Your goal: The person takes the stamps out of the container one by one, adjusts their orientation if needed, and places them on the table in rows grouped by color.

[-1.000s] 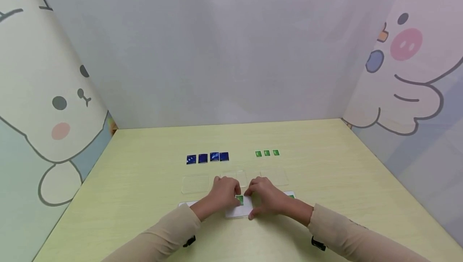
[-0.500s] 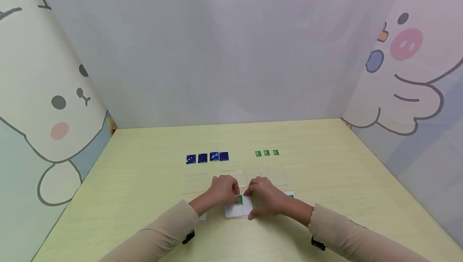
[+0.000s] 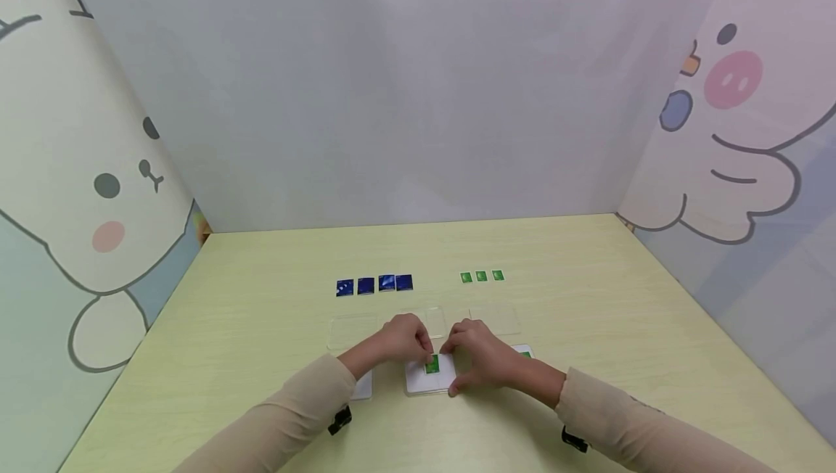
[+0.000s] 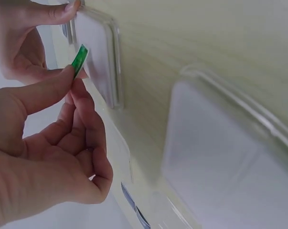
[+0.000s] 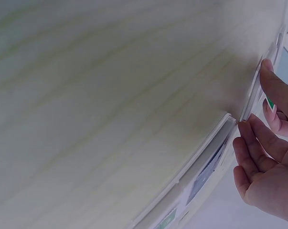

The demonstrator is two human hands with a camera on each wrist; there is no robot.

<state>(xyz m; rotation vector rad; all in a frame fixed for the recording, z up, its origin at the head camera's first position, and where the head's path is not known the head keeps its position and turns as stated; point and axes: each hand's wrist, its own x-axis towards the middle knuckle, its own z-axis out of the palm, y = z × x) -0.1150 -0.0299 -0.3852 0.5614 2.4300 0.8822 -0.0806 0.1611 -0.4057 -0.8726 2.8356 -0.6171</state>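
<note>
In the head view my left hand [image 3: 403, 339] pinches a small green picture card [image 3: 432, 364] between thumb and forefinger. The left wrist view shows this card [image 4: 80, 61] tilted up at an angle, close to the face of a flat white case [image 3: 427, 384] with a clear plastic rim. My right hand [image 3: 485, 354] grips that case at its right side, thumb on the near edge and fingers on the far edge. In the right wrist view the right thumb [image 5: 272, 83] and fingertips press opposite edges of the case.
Similar white cases lie left [image 3: 363, 387] and right [image 3: 525, 350], partly hidden by my arms; the right one shows a green card. Clear plastic lids [image 3: 353, 331] sit behind. Farther back are rows of blue cards [image 3: 366, 286] and green cards [image 3: 481, 276] on the table.
My left hand has shifted slightly left, and its fingertips sit toward the far end of the green card, so more of it shows. The right hand stays on the case.
</note>
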